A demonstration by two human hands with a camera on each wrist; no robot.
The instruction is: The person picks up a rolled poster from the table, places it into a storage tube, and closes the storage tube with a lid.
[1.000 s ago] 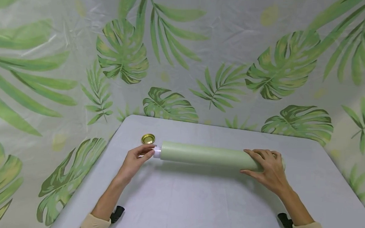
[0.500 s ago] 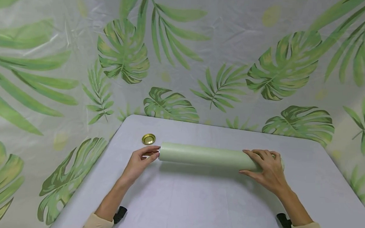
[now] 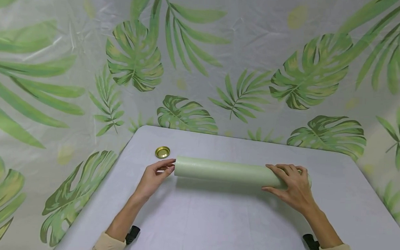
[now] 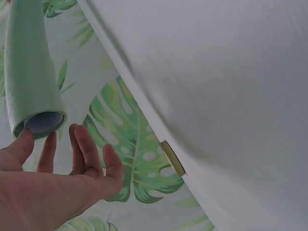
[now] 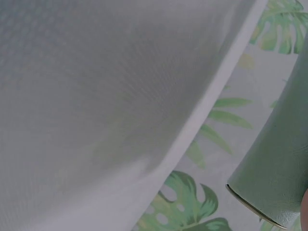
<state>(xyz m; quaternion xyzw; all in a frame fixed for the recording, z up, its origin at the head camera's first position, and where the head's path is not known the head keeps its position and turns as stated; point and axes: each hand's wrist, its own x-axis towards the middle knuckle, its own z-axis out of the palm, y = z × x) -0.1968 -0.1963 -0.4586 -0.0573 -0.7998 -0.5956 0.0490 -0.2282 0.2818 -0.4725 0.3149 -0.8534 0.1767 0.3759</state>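
I see the long pale green paper roll [image 3: 224,172] lying on its side across the middle of the grey tabletop [image 3: 216,221], running left to right. My right hand [image 3: 292,187] lies over the roll's right end, fingers curled across the top of it and thumb down on the near side, so it grips the roll; the forearm comes in from the lower right with a cream sleeve at the wrist. My left hand [image 3: 153,176] is at the roll's left end, fingers loosely extended and slightly spread, not wrapped round anything. From the left wrist view the thumb tip looks to touch the rim of the roll's open end [image 4: 41,122], while the other fingers [image 4: 89,149] stand just beside it, apart from it. The left forearm reaches in from the lower left. A small round gold metal lid [image 3: 162,152] sits on the tabletop just behind the left hand, apart from the roll. A leaf-printed backdrop [image 3: 202,66] hangs behind and around the tabletop.
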